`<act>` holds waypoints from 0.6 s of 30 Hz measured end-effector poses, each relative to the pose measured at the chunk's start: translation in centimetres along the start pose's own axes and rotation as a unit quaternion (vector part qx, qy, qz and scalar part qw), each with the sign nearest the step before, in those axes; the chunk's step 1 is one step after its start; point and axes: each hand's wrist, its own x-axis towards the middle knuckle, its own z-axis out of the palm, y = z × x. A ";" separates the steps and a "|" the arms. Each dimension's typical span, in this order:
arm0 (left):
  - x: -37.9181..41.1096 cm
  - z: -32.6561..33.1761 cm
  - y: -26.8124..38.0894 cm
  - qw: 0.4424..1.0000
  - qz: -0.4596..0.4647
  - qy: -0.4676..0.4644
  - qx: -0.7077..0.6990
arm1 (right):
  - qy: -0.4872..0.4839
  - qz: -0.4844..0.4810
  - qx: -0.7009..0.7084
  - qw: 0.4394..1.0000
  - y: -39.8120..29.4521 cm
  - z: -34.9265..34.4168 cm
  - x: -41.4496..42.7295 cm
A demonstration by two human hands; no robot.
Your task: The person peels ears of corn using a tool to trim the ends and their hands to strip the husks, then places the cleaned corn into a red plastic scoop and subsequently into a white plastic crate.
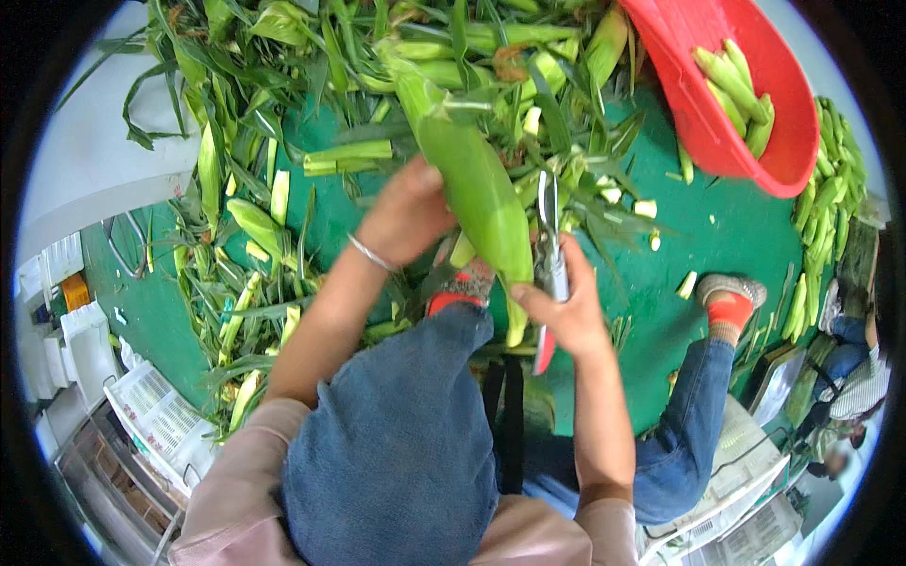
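Note:
An ear of corn in green husk [481,191] hangs in the middle of the view, its stalk end pointing down. My left hand [410,209], blurred and wearing a bangle, is at the ear's left side; whether its fingers grip the husk is unclear. My right hand [570,301] holds pruning shears [551,262] with a metal body and a red handle end, blades pointing up. Its thumb rests by the lower end of the ear. Below and behind the ear lies my shoe [460,279] on the green floor.
Corn ears and torn husks [283,56] heap across the top and left. At upper right, a red plastic basin [764,21] holds several ears. Beyond it is a pile of corn [828,191]. Cut stalk pieces [645,208] dot the floor. Another person [853,385] is at far right.

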 end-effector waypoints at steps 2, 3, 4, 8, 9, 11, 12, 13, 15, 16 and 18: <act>1.2 -0.5 1.6 0.999 0.004 -0.053 0.010 | -0.056 0.054 0.076 0.994 -0.4 -1.0 -0.1; 1.5 -1.1 2.2 0.999 0.020 -0.030 0.040 | -0.051 0.020 0.111 0.992 0.5 -1.3 0.4; 1.7 -1.7 2.8 0.997 0.036 -0.007 0.071 | -0.056 0.041 0.200 0.977 1.7 -1.9 0.8; 2.1 -4.3 4.8 0.969 0.117 0.219 0.015 | 0.032 0.048 0.288 0.956 2.4 -3.1 0.0; 2.0 -4.2 5.0 0.952 0.151 0.266 -0.021 | 0.022 0.068 0.242 0.968 2.8 -2.6 -0.3; 1.6 -4.3 4.8 0.935 0.186 0.302 0.002 | -0.020 0.074 0.143 0.987 4.3 -0.8 -0.4; 1.3 -4.4 4.4 0.926 0.201 0.320 0.012 | -0.023 0.058 0.050 0.997 4.4 0.8 -0.2; 1.1 -4.2 3.8 0.919 0.212 0.332 0.017 | -0.002 0.050 -0.007 0.999 4.0 2.1 0.3; 0.7 -3.0 2.6 0.908 0.238 0.342 0.038 | 0.027 0.048 -0.054 0.997 3.3 3.4 1.9; 0.3 -2.7 2.3 0.903 0.250 0.347 0.049 | 0.040 0.054 -0.045 0.997 3.5 3.6 3.0; -0.4 -2.6 1.6 0.913 0.259 0.313 0.043 | 0.036 0.051 0.014 0.998 3.5 3.6 4.8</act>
